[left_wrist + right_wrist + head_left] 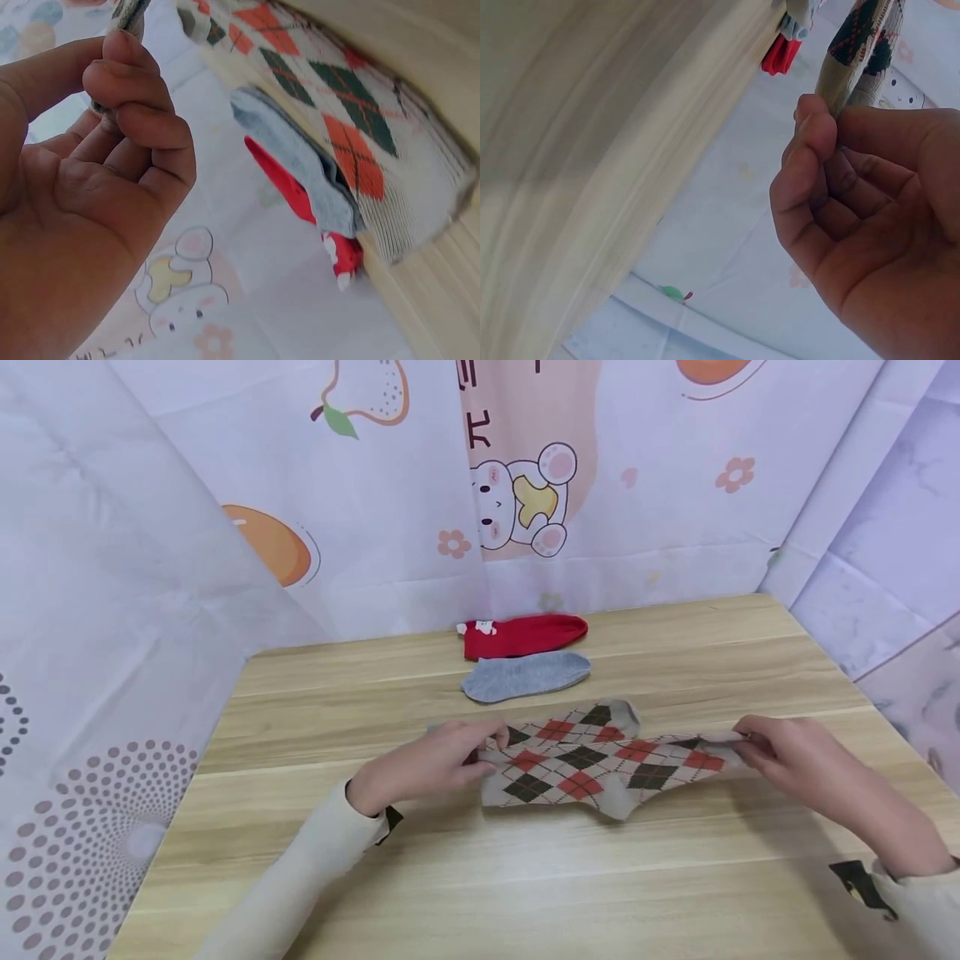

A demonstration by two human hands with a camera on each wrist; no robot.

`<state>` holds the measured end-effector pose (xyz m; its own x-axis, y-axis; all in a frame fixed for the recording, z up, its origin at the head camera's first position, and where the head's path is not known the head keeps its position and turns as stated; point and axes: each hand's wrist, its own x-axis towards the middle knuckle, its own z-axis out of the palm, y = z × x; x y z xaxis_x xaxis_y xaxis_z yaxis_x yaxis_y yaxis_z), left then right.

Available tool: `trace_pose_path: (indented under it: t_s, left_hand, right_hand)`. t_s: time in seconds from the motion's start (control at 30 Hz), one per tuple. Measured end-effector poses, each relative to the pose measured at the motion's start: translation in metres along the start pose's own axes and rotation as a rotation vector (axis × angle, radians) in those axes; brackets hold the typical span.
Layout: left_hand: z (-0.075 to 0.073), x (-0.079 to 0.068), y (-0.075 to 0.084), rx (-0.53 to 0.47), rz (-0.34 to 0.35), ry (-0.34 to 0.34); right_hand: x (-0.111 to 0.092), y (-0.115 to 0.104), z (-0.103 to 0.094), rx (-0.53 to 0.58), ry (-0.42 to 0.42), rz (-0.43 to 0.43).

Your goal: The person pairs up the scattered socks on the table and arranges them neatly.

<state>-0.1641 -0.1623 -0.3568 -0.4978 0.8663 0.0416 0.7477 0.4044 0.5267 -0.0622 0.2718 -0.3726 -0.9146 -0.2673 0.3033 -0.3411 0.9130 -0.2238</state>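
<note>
An argyle sock (581, 772) in beige, orange and dark green is stretched sideways just over the table. My left hand (442, 756) pinches its cuff end between thumb and fingers. At the toe end, my right hand (802, 760) pinches the fabric; the right wrist view shows the sock (851, 64) rising from between thumb and fingertips. Behind it lies a second argyle sock (603, 717), flat on the table and partly covered by the held one and the left hand. The left wrist view also shows the left hand (97, 165) with curled fingers.
Farther back on the wooden table (360, 693) lie a grey sock (525, 677) and a red sock (525, 637), side by side with a white figure on the red one. A printed curtain (375, 510) hangs along the table's back edge.
</note>
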Motion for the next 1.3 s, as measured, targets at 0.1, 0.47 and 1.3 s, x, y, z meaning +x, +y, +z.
trace_pose_path:
  t_s: [0.1,0.47,1.3]
  left_hand:
    - [-0.006,-0.005,-0.003,-0.043,-0.030,-0.015]
    - [-0.025,-0.020,-0.031,-0.161,-0.126,-0.047]
    - [-0.059,-0.041,-0.064,-0.307,-0.314,-0.106]
  right_hand:
    - [0.007,-0.005,0.000,0.009,-0.030,0.003]
    - [0.037,-0.022,0.007,0.035,-0.078,-0.045]
    - [0.081,-0.053,0.024,0.038,-0.136,-0.077]
